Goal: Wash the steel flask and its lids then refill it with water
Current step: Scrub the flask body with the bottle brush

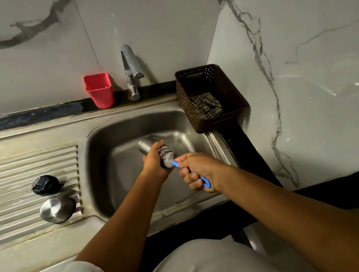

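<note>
Steel flask (148, 145) lies almost sideways over the sink (114, 192), in the middle of the frame, its mouth toward the lower right. The left hand (155, 161) is wrapped round its neck. The right hand (194, 171) grips the blue handle of a bottle brush (168, 160), whose white bristles sit at the mouth. If the brush is pushed hard, the wet body may slip from the left hand and drop into the basin. Black lid (45, 185) and steel cap (57, 209) wait on the drainboard at the left.
</note>
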Demonstrator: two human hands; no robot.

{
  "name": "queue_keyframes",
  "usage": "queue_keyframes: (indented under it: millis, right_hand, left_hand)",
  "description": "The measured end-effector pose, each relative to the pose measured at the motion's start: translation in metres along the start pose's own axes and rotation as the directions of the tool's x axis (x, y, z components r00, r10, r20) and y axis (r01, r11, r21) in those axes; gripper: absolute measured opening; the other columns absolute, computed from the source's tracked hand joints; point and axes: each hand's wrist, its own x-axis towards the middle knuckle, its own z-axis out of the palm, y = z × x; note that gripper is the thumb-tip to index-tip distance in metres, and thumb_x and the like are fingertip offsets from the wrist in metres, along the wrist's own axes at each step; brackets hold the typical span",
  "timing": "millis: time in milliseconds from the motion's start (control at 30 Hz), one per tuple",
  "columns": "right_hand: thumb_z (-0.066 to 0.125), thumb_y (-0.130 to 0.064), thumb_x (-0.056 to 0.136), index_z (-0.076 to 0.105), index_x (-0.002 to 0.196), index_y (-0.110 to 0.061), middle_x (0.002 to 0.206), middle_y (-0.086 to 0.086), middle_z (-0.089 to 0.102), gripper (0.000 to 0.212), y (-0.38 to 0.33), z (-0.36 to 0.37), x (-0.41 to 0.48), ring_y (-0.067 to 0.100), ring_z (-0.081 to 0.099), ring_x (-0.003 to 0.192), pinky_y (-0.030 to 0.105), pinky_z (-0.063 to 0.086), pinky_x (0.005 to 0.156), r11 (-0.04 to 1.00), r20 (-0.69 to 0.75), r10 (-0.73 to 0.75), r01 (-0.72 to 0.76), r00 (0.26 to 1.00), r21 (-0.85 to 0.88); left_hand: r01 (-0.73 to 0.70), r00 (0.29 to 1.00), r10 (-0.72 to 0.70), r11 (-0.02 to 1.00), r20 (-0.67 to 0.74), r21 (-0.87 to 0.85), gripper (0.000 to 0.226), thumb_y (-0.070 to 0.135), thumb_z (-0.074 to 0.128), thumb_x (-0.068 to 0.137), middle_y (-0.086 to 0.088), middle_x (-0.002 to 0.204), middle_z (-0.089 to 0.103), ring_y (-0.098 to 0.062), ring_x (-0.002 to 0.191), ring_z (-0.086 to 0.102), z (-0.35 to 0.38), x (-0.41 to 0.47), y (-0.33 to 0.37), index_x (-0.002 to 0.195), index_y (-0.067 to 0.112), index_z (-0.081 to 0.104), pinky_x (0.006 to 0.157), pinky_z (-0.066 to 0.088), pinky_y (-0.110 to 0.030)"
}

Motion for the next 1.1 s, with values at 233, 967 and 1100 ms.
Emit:
queue_keyframes:
  millis: [233, 967, 1100]
  right_hand:
    - [0.050, -0.017, 0.102, 0.062, 0.119, -0.025, 0.092, 0.001, 0.065, 0.022, 0.000, -0.027, -0.034, 0.016, 0.061, 0.074, 0.030, 0.052, 0.064, 0.315, 0.112, -0.438, 0.268, 0.892, -0.911]
    - [0.045, -0.017, 0.106, 0.057, 0.126, -0.020, 0.066, 0.003, 0.045, 0.024, -0.008, -0.050, -0.017, 0.008, 0.032, 0.042, 0.016, 0.023, 0.039, 0.816, 0.095, -0.161, 0.186, 0.982, -0.548]
    - [0.047, -0.019, 0.107, 0.060, 0.126, -0.023, 0.070, 0.002, 0.049, 0.023, -0.028, -0.079, -0.049, 0.006, 0.034, 0.040, 0.017, 0.026, 0.040, 0.707, 0.151, -0.125, 0.195, 0.981, -0.680]
  left_hand:
    - [-0.147, 0.963, 0.138, 0.989, -0.233, -0.022, 0.088, 0.029, 0.087, 0.071, -0.014, 0.123, 0.069, -0.026, 0.077, 0.071, 0.004, -0.027, 0.009, 0.147, 0.024, 0.045, 0.069, 0.060, -0.041]
    - [-0.049, 0.992, 0.049, 0.999, -0.119, -0.002, 0.123, 0.035, 0.091, 0.030, -0.004, 0.124, 0.075, -0.029, 0.093, 0.077, -0.020, 0.039, 0.004, 0.147, 0.034, 0.053, 0.069, 0.059, -0.052]
    - [-0.063, 0.987, 0.062, 0.998, -0.151, -0.003, 0.139, 0.033, 0.097, 0.021, -0.004, 0.129, 0.072, -0.034, 0.094, 0.077, -0.052, 0.094, 0.012, 0.151, 0.039, 0.048, 0.076, 0.058, -0.059]
